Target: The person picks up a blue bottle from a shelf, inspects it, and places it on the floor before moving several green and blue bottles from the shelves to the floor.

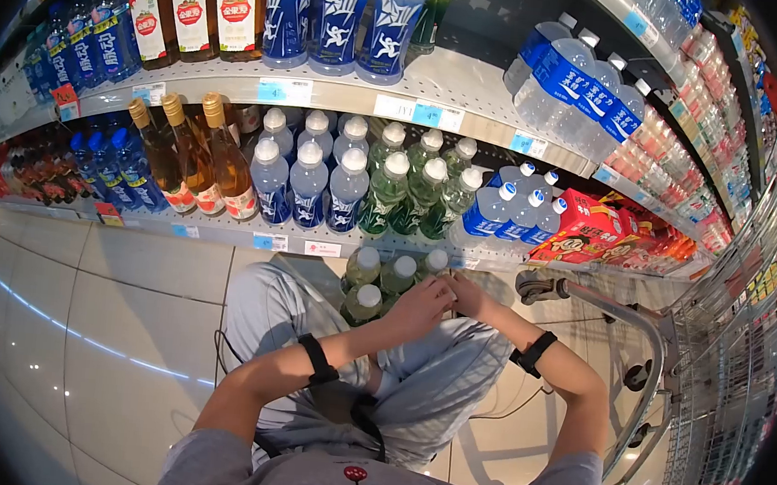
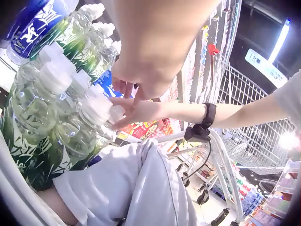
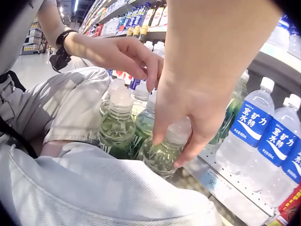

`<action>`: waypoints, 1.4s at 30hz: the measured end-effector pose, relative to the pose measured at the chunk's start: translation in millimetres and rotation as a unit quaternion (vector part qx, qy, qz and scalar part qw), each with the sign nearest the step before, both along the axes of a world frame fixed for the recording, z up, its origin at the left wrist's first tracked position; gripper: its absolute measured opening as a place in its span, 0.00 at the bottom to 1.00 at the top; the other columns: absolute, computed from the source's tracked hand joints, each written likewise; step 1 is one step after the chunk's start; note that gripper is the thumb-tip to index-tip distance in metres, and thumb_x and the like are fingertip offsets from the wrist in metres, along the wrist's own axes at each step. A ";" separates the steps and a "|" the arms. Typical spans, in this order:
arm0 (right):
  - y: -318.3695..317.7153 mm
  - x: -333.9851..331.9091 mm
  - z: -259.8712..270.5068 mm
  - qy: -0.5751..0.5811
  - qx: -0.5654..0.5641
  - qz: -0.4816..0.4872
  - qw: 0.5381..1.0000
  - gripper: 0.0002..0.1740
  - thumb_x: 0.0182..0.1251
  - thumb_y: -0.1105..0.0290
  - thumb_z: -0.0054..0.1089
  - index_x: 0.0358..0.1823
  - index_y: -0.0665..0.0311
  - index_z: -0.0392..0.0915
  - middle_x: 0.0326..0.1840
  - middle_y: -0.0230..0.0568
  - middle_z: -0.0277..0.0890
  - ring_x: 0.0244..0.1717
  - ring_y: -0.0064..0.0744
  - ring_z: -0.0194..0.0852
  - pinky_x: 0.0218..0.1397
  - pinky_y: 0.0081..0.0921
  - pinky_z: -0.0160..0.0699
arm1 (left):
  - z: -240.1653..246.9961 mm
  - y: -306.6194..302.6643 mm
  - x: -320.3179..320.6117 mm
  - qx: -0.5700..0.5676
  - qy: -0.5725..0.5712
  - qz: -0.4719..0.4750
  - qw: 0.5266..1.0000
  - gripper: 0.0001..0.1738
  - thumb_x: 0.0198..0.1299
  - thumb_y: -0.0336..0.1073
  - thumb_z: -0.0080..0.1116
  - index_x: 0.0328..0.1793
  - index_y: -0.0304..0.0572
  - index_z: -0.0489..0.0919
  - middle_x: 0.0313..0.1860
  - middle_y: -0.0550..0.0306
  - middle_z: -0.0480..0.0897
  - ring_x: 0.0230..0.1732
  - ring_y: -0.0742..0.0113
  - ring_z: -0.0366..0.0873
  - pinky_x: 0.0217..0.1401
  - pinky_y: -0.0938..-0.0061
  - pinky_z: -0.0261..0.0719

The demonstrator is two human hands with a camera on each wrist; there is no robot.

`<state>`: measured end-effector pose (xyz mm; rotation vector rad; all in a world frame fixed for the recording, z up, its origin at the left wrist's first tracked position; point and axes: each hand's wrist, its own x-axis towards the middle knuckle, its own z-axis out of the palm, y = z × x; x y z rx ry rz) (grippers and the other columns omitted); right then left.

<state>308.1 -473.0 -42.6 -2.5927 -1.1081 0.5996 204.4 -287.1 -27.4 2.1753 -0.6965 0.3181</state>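
Note:
Several clear bottles with green labels and white caps stand close together on the floor between the person's bent legs. My right hand [image 3: 197,108] reaches down over one green-labelled bottle [image 3: 162,157], its thumb and fingers gripping either side just below the cap. That bottle's cap is partly hidden by the hand. My left hand [image 1: 420,308] hovers beside the right one, above the neighbouring bottle caps [image 1: 399,266]. In the right wrist view the left hand's fingers [image 3: 151,70] hang loosely bent with nothing between them, overlapping the right hand's edge.
The lower shelf [image 1: 351,242] holds rows of blue-labelled bottles [image 1: 306,189] and green-labelled bottles [image 1: 425,195] right in front. Red boxes [image 1: 584,225] sit further right. A metal shopping cart [image 1: 720,364] stands at the right, its wheels near the right knee.

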 end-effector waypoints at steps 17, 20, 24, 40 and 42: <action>93.1 120.5 333.3 -0.279 -0.079 0.023 0.957 0.17 0.57 0.63 0.60 0.46 0.63 0.76 0.28 0.49 0.80 0.31 0.44 0.81 0.38 0.35 0.79 | -47.3 13.7 32.6 0.093 -0.108 0.042 0.989 0.30 0.54 0.38 0.55 0.67 0.52 0.69 0.51 0.49 0.76 0.68 0.44 0.60 0.72 0.40 0.49; 147.2 180.5 368.0 -0.348 0.046 0.022 0.936 0.18 0.57 0.60 0.62 0.42 0.65 0.75 0.30 0.50 0.78 0.31 0.44 0.79 0.35 0.36 0.76 | -49.7 10.2 32.9 0.070 -0.102 0.056 0.991 0.30 0.57 0.37 0.49 0.69 0.55 0.66 0.50 0.47 0.78 0.68 0.45 0.61 0.75 0.46 0.42; 215.3 253.6 374.1 -0.512 0.127 -0.061 0.847 0.27 0.59 0.56 0.61 0.58 0.59 0.69 0.51 0.56 0.73 0.54 0.53 0.72 0.57 0.41 0.72 | -71.8 0.9 37.0 0.120 -0.032 0.038 0.992 0.29 0.58 0.41 0.45 0.70 0.56 0.67 0.63 0.46 0.70 0.73 0.49 0.53 0.77 0.49 0.34; 256.7 381.9 375.0 -0.671 0.090 -0.120 0.726 0.19 0.58 0.67 0.64 0.51 0.59 0.75 0.39 0.46 0.80 0.40 0.40 0.80 0.47 0.32 0.77 | -43.3 13.4 33.7 0.072 -0.043 0.033 0.996 0.30 0.58 0.36 0.49 0.70 0.52 0.65 0.53 0.52 0.78 0.71 0.48 0.58 0.75 0.48 0.47; 255.5 340.8 373.8 -0.618 0.142 -0.146 0.759 0.22 0.56 0.62 0.65 0.49 0.66 0.73 0.42 0.56 0.77 0.44 0.50 0.77 0.49 0.38 0.75 | -45.0 13.1 34.5 0.064 -0.046 0.033 0.996 0.30 0.58 0.36 0.50 0.69 0.52 0.66 0.54 0.51 0.77 0.71 0.47 0.58 0.74 0.47 0.47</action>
